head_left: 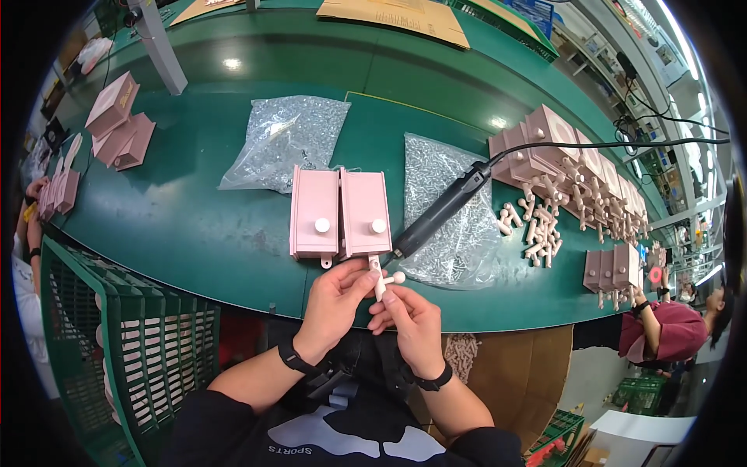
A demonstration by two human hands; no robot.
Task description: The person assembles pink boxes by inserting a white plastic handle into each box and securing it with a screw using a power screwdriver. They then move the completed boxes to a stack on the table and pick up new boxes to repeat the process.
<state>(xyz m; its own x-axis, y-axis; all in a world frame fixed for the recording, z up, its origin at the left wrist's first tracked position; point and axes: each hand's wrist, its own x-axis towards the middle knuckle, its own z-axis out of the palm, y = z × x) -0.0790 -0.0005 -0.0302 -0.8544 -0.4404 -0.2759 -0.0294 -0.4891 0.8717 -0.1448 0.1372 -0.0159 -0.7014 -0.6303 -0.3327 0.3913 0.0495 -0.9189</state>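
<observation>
Two pink boxes (315,210) stand side by side on the green table in front of me, each with a round white knob. Below the right-hand box (366,206), a small light-pink peg (380,290) and a round-ended piece (398,277) meet at its projecting tab. My left hand (333,303) pinches at the tab and peg with thumb and fingers. The peg's lower end lies between the fingers of my right hand (412,321); its exact joint is partly covered. An electric screwdriver (443,208) lies just right of the boxes, tip toward them.
Bags of small clear parts (288,132) and metal screws (459,257) lie behind and right. Loose pink pegs (541,233) and rows of pink boxes (560,140) stand farther right. A green crate (148,335) is at left. Co-workers sit at both sides; a black cable (607,144) crosses right.
</observation>
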